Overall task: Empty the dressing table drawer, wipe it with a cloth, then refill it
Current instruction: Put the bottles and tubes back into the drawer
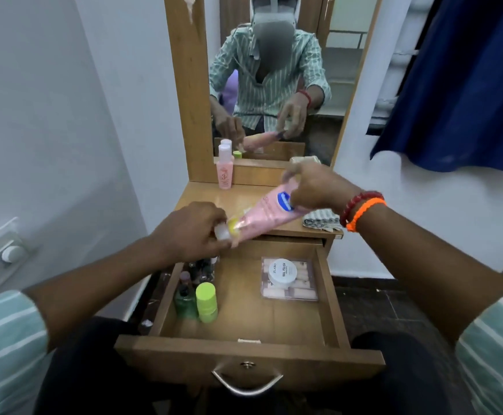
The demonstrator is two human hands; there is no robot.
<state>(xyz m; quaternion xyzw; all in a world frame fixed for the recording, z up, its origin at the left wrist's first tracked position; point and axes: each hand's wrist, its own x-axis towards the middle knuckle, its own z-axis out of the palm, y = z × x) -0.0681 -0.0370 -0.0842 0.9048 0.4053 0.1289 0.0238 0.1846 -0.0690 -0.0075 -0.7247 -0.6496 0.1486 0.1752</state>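
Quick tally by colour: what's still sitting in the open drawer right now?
Green: 2, lime-capped bottle and dark green bottle
Dark nail-polish bottles: a cluster, too blurred to count
Clear box: 1
White jar: 1
Total: 4 plus the cluster

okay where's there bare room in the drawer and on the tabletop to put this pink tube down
In the drawer, the bare middle floor between the green bottles at left and the nail polish box at right. On the tabletop, the patch between the pink spray bottle and the folded cloth. The drawer's back-left corner is crowded.
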